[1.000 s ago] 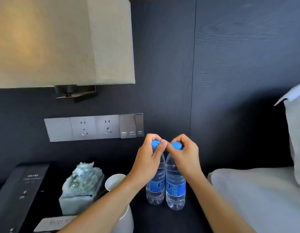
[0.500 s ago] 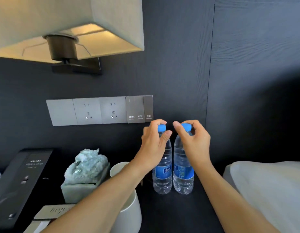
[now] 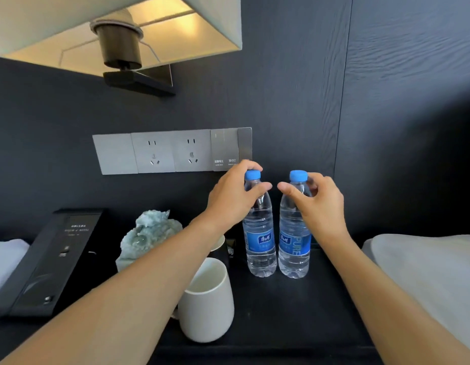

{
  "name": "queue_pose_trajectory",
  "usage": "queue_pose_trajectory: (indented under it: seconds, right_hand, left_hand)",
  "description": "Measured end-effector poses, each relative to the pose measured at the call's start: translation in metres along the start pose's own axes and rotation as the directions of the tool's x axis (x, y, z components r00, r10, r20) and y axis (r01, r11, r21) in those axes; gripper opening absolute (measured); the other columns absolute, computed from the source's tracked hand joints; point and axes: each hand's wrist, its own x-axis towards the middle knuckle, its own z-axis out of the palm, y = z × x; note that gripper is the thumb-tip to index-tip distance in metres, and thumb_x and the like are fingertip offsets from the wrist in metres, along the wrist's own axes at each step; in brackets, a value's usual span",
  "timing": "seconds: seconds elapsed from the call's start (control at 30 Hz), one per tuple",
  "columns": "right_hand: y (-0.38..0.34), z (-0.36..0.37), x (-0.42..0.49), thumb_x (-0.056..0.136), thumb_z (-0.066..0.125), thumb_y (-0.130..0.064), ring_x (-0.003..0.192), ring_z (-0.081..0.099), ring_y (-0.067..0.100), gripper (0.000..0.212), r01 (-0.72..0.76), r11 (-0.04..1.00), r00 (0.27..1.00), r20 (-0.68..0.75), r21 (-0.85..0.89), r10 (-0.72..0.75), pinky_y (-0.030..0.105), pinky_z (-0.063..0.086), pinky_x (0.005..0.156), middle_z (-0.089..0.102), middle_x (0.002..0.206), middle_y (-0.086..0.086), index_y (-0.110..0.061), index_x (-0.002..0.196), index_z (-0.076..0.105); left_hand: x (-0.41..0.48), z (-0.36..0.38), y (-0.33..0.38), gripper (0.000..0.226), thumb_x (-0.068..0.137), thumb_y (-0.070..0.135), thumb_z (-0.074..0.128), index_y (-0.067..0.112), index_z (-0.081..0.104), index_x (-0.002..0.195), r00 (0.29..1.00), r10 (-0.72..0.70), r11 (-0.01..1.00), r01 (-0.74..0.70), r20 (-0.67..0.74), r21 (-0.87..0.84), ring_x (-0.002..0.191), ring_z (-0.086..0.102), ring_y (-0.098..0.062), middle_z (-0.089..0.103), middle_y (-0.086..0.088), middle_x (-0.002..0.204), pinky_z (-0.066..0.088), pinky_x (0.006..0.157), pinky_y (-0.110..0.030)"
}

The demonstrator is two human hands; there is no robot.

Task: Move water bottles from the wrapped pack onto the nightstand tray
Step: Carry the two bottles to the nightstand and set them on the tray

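Note:
Two clear water bottles with blue caps and blue labels stand upright side by side on the dark nightstand surface (image 3: 294, 312). My left hand (image 3: 233, 196) wraps loosely around the neck of the left bottle (image 3: 260, 243), thumb in front, fingers behind the cap. My right hand (image 3: 318, 204) holds the neck of the right bottle (image 3: 294, 246) the same way. Both bottle bases rest on the surface, a small gap between them. I cannot tell a tray's rim from the dark top. The wrapped pack is out of view.
A white mug (image 3: 207, 306) stands near the front under my left forearm, another partly hidden behind it. A pale green stone ornament (image 3: 149, 233) and a black control panel (image 3: 52, 259) sit to the left. Wall sockets (image 3: 173, 151) and a lamp (image 3: 117, 35) are above; white bedding (image 3: 426, 272) lies right.
My fingers have slid from the caps down to the bottle necks and my thumbs have parted. The bottles stand slightly further apart. My head has dropped lower and closer.

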Motion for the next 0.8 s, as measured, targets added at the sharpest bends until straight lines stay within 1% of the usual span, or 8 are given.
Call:
queue_pose_trajectory:
  seconds: [0.1,0.27,0.43,0.53,0.63,0.67,0.73,0.8]
  right_hand:
    - [0.0,-0.002,0.004,0.08,0.074,-0.058,0.085,0.056,-0.001,0.036,0.011,0.999,0.999,0.044,-0.033,-0.009,0.01,0.037,0.064,0.061,0.1,-0.003,-0.033,0.105,0.065]
    - [0.003,-0.009,0.006,0.084,0.072,-0.052,0.093,0.063,0.012,0.029,0.022,1.0,0.993,0.115,0.002,-0.023,0.023,0.049,0.071,0.066,0.105,0.004,-0.033,0.104,0.065]
    - [0.001,-0.011,0.003,0.091,0.068,-0.048,0.096,0.066,0.015,0.036,0.004,1.0,0.983,0.183,0.003,-0.004,0.031,0.056,0.079,0.067,0.106,0.005,-0.021,0.114,0.068]
    - [0.001,-0.016,0.002,0.099,0.057,-0.043,0.085,0.066,0.015,0.032,-0.013,0.999,0.973,0.231,0.029,0.005,0.029,0.053,0.07,0.067,0.094,0.007,-0.012,0.099,0.068]
    - [-0.002,-0.02,0.005,0.099,0.053,-0.038,0.083,0.065,0.016,0.035,-0.064,0.998,0.969,0.241,0.022,0.057,0.039,0.053,0.075,0.069,0.096,0.016,-0.008,0.092,0.069]
    - [-0.003,-0.02,0.006,0.097,0.058,-0.038,0.078,0.064,0.014,0.033,-0.057,0.998,0.972,0.23,0.028,0.049,0.04,0.054,0.073,0.071,0.089,0.013,-0.009,0.09,0.071]
    - [-0.005,-0.019,0.007,0.09,0.07,-0.042,0.069,0.062,0.009,0.023,-0.068,0.996,0.983,0.175,0.056,0.058,0.034,0.053,0.067,0.068,0.075,-0.003,-0.019,0.087,0.069]
    - [-0.007,-0.013,0.004,0.082,0.079,-0.048,0.067,0.06,0.007,0.031,-0.089,0.993,0.99,0.12,0.072,0.08,0.03,0.053,0.066,0.061,0.074,-0.009,-0.024,0.086,0.059]
  left_hand:
    - [-0.004,0.008,0.004,0.032,0.09,0.047,0.07,0.043,0.055,0.119,0.995,0.101,0.993,-0.101,-0.001,0.054,0.101,0.06,-0.005,0.062,0.019,0.12,0.051,0.081,-0.03]
    - [-0.003,0.01,0.003,0.037,0.093,0.04,0.07,0.034,0.057,0.127,0.992,0.127,0.991,-0.127,0.001,0.042,0.114,0.059,-0.013,0.063,0.009,0.13,0.055,0.093,-0.038]
    - [0.001,0.011,0.003,0.038,0.093,0.037,0.071,0.031,0.058,0.128,0.995,0.1,0.995,-0.101,0.022,0.005,0.111,0.059,-0.013,0.063,0.007,0.131,0.052,0.09,-0.032]
    - [0.002,0.009,0.001,0.037,0.094,0.036,0.071,0.032,0.059,0.129,0.997,0.041,0.998,-0.038,0.06,-0.057,0.108,0.06,-0.014,0.062,0.008,0.124,0.054,0.09,-0.033]
    - [0.003,0.009,0.001,0.037,0.094,0.037,0.07,0.033,0.058,0.129,0.997,0.029,0.997,-0.024,0.077,-0.074,0.106,0.06,-0.013,0.061,0.009,0.122,0.053,0.09,-0.033]
    - [0.003,0.009,0.001,0.037,0.095,0.037,0.069,0.033,0.058,0.13,0.997,0.025,0.997,-0.02,0.077,-0.073,0.108,0.06,-0.015,0.062,0.007,0.125,0.054,0.092,-0.036]
    - [0.002,0.011,0.003,0.039,0.096,0.038,0.068,0.033,0.057,0.132,0.998,0.017,0.998,-0.013,0.066,-0.061,0.111,0.061,-0.018,0.064,0.004,0.13,0.055,0.095,-0.04]
    - [0.001,0.013,0.004,0.04,0.096,0.039,0.067,0.033,0.056,0.135,0.998,0.016,0.999,-0.013,0.054,-0.046,0.114,0.062,-0.02,0.064,0.003,0.134,0.056,0.097,-0.042]
